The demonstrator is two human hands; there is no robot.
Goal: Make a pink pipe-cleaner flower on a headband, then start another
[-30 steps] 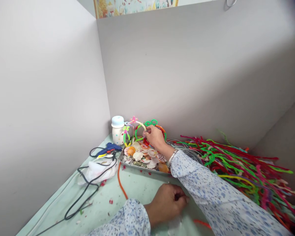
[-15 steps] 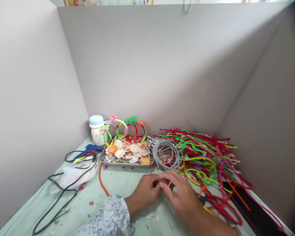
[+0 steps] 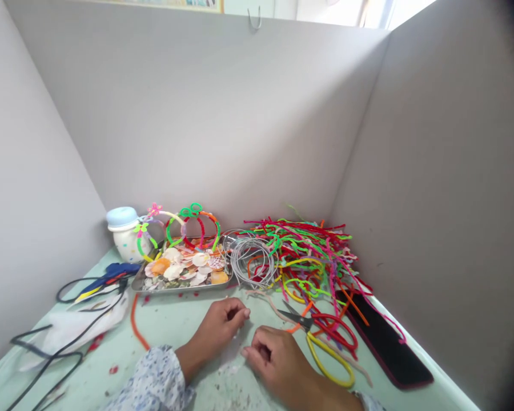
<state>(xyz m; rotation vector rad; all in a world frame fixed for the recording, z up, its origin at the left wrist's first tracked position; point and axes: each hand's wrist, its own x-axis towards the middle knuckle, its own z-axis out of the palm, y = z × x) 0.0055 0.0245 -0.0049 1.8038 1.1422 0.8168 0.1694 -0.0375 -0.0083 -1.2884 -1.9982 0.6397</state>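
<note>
My left hand (image 3: pixel 223 324) rests on the table in front of the shell tray, its fingers curled in and the thumb against them. Slightly nearer and to the right, my right hand (image 3: pixel 274 358) is also closed in a loose fist. A small gap parts the two hands, and I see nothing in either. Just right of my right hand lie scissors (image 3: pixel 307 324) with one red and one yellow handle, blades parted. A beige pipe cleaner (image 3: pixel 268 301) runs behind the scissors.
Shells fill a metal tray (image 3: pixel 184 290), with pipe-cleaner rings (image 3: pixel 202 231) at its back. A wire coil (image 3: pixel 253 262) and heaped pipe cleaners (image 3: pixel 312 251) lie right. A glue gun (image 3: pixel 111 274), black cord (image 3: pixel 68 342) and lidded jar (image 3: pixel 128 240) are left. Grey partitions (image 3: pixel 197 114) surround the table.
My hands have moved apart from where they met at the fingertips. The view has swung right, so the scissors and black strip show more fully.
</note>
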